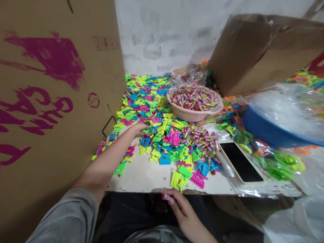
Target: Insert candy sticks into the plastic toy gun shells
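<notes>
My right hand [183,211] is below the table's front edge. Its thumb and forefinger pinch a small wrapped candy roll [165,196] with a red end. My left hand [139,129] reaches into the left side of a heap of plastic toy pieces [165,159] in yellow, green, blue and pink. The pieces and the hand itself hide most of its fingertips, so whether it grips one does not show. Beside the heap lie many loose candy rolls [199,138]. More of them fill a pink basin [192,116] behind.
A large cardboard box [101,77] walls off the left side. On the right lie a phone [241,162], a blue basin [268,130] holding clear plastic, and bagged plastic pieces [280,165]. Another cardboard box [243,57] stands at the back right against the wall [162,30].
</notes>
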`<state>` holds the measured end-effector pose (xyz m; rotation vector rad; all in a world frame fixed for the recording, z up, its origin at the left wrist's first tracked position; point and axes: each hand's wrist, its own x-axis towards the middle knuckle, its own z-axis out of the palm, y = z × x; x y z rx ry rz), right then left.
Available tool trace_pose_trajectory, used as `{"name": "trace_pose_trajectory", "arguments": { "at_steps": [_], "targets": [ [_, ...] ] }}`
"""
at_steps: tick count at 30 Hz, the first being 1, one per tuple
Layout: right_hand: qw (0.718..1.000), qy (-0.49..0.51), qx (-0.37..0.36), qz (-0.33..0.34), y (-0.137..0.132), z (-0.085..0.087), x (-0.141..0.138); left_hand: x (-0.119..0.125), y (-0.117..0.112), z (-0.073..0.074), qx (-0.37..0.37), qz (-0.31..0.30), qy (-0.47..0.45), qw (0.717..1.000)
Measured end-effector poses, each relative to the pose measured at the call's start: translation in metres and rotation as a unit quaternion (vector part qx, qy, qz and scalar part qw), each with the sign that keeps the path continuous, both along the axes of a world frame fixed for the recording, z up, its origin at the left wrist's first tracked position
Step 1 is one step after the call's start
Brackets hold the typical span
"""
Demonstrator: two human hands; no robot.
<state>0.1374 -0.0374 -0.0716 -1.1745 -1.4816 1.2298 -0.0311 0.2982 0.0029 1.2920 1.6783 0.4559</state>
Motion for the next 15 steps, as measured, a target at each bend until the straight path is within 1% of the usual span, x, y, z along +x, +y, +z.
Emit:
{"name": "trace_pose_trajectory", "arguments": {
  "at_steps": [3, 5, 8, 12, 15],
  "targets": [
    [1.0, 0.0, 0.002, -0.003, 0.001, -0.002, 0.0, 0.0, -0.009, 0.005, 0.006, 0.003, -0.04, 0.999],
    [1.0, 0.001, 0.002, -0.006, 0.002, -0.003, -0.001, 0.004, -0.019, 0.009, 0.009, -0.009, -0.076, 0.997],
    [1.0, -0.002, 0.006, -0.002, 0.002, -0.003, -0.004, 0.012, -0.039, 0.018, 0.008, -0.038, -0.141, 0.989],
    [1.0, -0.012, 0.015, 0.002, 0.002, 0.0, -0.005, 0.021, -0.065, 0.036, 0.002, -0.067, -0.219, 0.973],
    [0.999, -0.007, 0.016, -0.032, 0.003, 0.002, 0.0, 0.022, -0.091, 0.043, 0.015, -0.063, -0.267, 0.961]
  ]
}}
